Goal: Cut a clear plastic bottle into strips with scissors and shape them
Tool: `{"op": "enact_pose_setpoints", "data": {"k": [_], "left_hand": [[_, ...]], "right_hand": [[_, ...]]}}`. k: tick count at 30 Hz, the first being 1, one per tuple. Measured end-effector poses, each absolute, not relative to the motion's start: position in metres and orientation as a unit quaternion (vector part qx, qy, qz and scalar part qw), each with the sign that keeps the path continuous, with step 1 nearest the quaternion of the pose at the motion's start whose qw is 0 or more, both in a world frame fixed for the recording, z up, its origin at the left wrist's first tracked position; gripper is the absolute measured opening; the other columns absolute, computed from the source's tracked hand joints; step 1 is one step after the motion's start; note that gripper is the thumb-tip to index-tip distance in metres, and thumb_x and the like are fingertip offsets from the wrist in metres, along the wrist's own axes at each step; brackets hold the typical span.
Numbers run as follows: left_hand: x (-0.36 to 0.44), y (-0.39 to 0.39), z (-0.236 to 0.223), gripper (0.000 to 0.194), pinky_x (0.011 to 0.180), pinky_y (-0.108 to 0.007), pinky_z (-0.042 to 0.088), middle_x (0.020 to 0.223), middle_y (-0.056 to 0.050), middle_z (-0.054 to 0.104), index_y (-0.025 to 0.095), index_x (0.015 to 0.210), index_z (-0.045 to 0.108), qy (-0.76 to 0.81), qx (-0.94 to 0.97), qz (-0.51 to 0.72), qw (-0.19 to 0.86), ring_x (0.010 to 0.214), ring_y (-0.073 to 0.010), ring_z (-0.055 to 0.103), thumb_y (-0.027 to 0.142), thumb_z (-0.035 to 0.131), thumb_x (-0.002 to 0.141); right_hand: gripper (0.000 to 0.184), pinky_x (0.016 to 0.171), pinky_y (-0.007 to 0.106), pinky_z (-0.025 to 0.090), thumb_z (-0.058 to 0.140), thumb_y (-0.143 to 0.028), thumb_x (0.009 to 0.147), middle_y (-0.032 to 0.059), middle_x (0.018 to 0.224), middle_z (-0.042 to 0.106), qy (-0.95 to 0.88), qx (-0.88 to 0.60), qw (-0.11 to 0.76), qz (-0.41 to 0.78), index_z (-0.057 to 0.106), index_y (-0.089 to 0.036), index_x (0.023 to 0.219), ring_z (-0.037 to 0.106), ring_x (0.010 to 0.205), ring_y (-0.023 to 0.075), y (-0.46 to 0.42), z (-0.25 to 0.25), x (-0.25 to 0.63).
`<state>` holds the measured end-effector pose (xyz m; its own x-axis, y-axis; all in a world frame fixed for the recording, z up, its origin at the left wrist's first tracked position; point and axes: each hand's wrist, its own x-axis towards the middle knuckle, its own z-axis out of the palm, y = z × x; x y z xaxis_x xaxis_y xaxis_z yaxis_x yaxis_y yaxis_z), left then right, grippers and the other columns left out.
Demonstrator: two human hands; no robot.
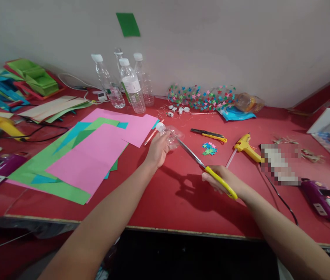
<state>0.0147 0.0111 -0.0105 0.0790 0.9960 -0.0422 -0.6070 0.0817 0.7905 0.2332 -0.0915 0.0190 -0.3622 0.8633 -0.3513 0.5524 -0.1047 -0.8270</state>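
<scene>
My left hand (158, 151) is closed around a clear plastic bottle top (177, 137) with a white cap, which points away to the upper left. In my right hand (222, 179) is a pair of scissors (192, 153) with yellow handles. Its blades reach to the clear plastic beside my left fingers; whether they are cutting into it I cannot tell. Below the scissors tips lies a small heap of coloured paper stars (209, 148). A yellow utility knife (210, 135) rests farther back, and a yellow glue gun (247, 147) lies right of my right hand.
Pink, green and blue paper sheets (92, 155) cover the table's left side. Several clear bottles (132, 87) stand by the wall. A star-covered clear bottle (201, 97) lies at the back. Purple power strips (325, 200) sit at both sides, with cables near the front.
</scene>
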Motion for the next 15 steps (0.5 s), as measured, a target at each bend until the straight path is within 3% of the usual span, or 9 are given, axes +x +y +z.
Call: {"op": "enact_pose_setpoints", "data": {"k": [6,15], "left_hand": [[0.0125,0.0140,-0.0068,0.021,0.082,-0.038,0.054,0.080,-0.001,0.063,0.018,0.089,0.055,0.329,0.295,0.628,0.640,0.078,-0.0177,0.068,0.031,0.063,0.075],[0.0165,0.0098,-0.0087,0.025,0.075,-0.033,0.053,0.079,0.000,0.062,0.020,0.089,0.055,0.369,0.315,0.610,0.627,0.073,-0.0154,0.065,0.035,0.069,0.075]], "right_hand": [[0.055,0.046,0.023,0.029,0.053,-0.074,0.079,-0.0040,0.054,0.047,-0.691,-0.544,0.128,0.459,0.042,-0.021,0.068,0.043,0.048,0.0095,-0.0951,0.0285,0.2316],[0.056,0.045,0.022,0.025,0.053,-0.074,0.079,-0.0046,0.053,0.046,-0.688,-0.553,0.130,0.451,0.040,-0.022,0.067,0.040,0.046,0.0087,-0.0959,0.0267,0.2290]]}}
